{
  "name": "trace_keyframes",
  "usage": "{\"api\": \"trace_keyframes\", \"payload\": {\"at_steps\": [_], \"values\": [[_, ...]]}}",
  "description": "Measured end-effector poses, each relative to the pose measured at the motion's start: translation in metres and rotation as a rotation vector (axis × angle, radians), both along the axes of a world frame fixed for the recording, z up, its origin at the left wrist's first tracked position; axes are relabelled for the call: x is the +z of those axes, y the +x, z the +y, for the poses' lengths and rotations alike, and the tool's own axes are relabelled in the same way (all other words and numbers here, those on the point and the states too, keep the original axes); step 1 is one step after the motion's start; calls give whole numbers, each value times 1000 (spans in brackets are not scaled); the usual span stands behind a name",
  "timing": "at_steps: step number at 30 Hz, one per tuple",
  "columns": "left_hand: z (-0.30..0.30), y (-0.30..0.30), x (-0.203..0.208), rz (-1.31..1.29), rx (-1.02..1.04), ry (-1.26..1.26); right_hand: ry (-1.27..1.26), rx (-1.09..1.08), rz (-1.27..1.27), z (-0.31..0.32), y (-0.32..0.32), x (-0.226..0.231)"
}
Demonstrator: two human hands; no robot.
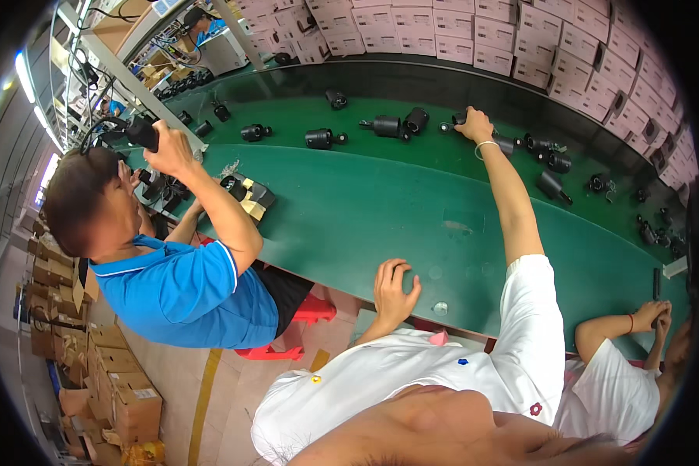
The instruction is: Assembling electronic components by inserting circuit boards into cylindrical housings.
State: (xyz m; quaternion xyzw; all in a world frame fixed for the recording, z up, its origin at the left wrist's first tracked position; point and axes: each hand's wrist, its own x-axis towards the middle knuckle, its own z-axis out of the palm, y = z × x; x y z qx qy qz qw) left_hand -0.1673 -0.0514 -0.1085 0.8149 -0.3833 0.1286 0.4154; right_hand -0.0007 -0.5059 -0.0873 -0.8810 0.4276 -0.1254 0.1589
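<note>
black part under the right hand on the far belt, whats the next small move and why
Probably close the right hand on the small black part and draw it back toward the near edge. That arm is stretched fully across the green table, fingers already on the part, while the left hand rests flat and empty at the near edge.

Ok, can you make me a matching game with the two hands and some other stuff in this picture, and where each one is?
Things:
1. right hand
2. left hand
3. pink boxes
4. brown cartons

Places:
A. stacked on the floor by the person in the blue shirt
B. resting flat at the near edge of the green table
C. stacked in a wall behind the table
D. stretched out far, on a black part on the belt

Pairs: 1-D, 2-B, 3-C, 4-A
</note>
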Motion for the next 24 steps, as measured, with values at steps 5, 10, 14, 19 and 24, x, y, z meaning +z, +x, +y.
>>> {"api": "trace_keyframes", "payload": {"at_steps": [5, 10, 14, 19, 24], "values": [[-1, -1, 8, 28, -49, 24, -65, -33, -387, 0, -33, 15], [5, 21, -3, 687, -261, -393, -36, 456, -791, 101, -118, 98], [0, 39, 37, 1124, -543, -520, 145, 840, -747, 215, -226, 145], [-26, 10, 69, 1231, -890, -482, 38, 1009, -484, 286, -296, 120], [-31, 0, 88, 1428, -993, -372, 88, 665, -804, 285, -311, 110]]}}
